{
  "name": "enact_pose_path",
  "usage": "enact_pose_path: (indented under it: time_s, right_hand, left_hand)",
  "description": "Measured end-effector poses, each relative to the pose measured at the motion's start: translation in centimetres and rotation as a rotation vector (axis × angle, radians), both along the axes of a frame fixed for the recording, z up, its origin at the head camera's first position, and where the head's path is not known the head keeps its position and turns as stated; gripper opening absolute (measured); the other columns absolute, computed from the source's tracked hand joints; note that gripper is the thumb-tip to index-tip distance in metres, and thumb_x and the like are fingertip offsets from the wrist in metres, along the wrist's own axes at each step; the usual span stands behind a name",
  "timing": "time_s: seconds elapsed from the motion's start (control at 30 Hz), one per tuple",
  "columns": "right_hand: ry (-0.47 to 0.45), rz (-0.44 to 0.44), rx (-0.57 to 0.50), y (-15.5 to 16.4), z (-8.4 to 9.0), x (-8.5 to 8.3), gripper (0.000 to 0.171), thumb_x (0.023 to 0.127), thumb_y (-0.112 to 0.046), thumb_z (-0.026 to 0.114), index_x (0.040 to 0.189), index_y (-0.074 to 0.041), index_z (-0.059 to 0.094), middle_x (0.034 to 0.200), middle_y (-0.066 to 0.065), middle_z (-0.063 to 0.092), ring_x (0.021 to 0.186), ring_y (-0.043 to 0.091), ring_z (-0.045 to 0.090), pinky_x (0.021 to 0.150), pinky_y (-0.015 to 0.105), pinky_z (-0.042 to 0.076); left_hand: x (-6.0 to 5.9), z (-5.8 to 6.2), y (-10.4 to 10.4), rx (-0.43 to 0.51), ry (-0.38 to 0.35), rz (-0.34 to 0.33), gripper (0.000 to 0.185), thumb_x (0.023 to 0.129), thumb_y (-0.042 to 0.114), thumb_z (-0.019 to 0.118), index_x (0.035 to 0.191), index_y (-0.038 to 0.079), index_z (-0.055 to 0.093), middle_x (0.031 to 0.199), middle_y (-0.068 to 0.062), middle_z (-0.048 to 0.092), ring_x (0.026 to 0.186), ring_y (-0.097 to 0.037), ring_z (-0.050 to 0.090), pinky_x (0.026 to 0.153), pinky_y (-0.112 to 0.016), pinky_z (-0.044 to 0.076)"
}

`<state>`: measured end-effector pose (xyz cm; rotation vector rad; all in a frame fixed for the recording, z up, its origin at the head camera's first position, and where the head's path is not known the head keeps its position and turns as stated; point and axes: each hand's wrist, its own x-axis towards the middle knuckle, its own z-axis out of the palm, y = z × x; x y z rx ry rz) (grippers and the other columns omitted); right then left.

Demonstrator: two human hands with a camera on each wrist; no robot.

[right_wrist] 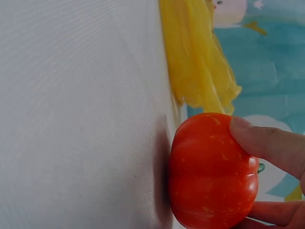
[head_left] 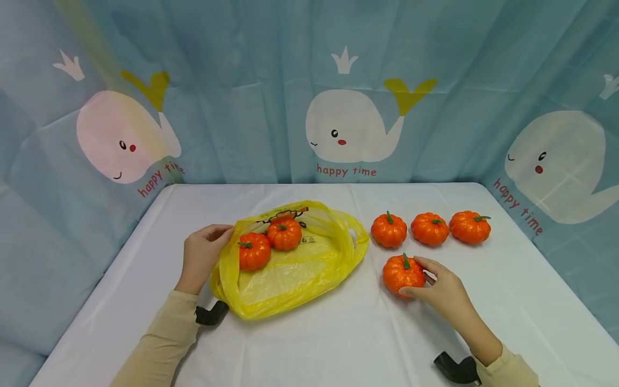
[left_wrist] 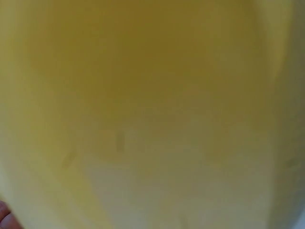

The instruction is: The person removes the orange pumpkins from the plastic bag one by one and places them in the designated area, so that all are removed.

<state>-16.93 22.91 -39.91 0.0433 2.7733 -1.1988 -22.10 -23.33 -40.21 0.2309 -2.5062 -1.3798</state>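
Small orange toy pumpkin [head_left: 403, 274], right of centre in the head view, sits on the white table [head_left: 338, 344], gripped by my right hand [head_left: 442, 290]. My left hand [head_left: 203, 255] pinches the yellow plastic bag's [head_left: 290, 279] rim, centre left.

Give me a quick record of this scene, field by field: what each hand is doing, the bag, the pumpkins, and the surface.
left hand: left hand holds the rim of the yellow plastic bag
right hand: right hand grips a pumpkin that sits on the table, fingers curled round it
bag contents: two pumpkins at the open mouth
bag position: lying on the table, mouth held open
loose pumpkins: three in a row behind the right hand
surface: table with white cloth
backdrop: blue whale-print curtain
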Motion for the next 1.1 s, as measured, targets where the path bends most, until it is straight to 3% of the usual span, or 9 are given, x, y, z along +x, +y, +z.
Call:
enact_pose_path:
  time_s: [0.4,0.67,1.1]
  right_hand:
    - [-0.033,-0.014,0.028,0.17,-0.18,-0.12,0.095,0.073,-0.035,0.088,0.147,0.003,0.042,0.152,0.031,0.039,0.138,0.048,0.041,0.104,0.049,0.046]
    - [-0.04,-0.009,0.036,0.27,-0.25,-0.3,0.097,0.072,-0.038,0.088,0.148,0.002,0.042,0.153,0.03,0.038,0.139,0.047,0.039,0.104,0.049,0.045]
    - [-0.028,-0.011,0.028,0.25,-0.36,-0.29,0.098,0.072,-0.038,0.088,0.148,0.003,0.041,0.152,0.029,0.04,0.138,0.046,0.042,0.101,0.045,0.047]
  left_hand:
    - [-0.05,-0.11,-0.03,-0.005,0.007,-0.002,0.033,0.097,0.032,0.064,0.114,0.005,0.074,0.114,-0.016,0.073,0.102,-0.024,0.065,0.074,-0.001,0.046]
    - [-0.09,-0.17,-0.02,-0.019,0.016,0.005,0.031,0.097,0.032,0.065,0.112,0.006,0.075,0.112,-0.014,0.074,0.096,-0.016,0.064,0.074,-0.002,0.046]
    - [-0.13,-0.32,-0.03,-0.014,0.017,-0.001,0.032,0.098,0.031,0.064,0.113,0.004,0.074,0.114,-0.017,0.073,0.104,-0.026,0.066,0.074,-0.001,0.045]
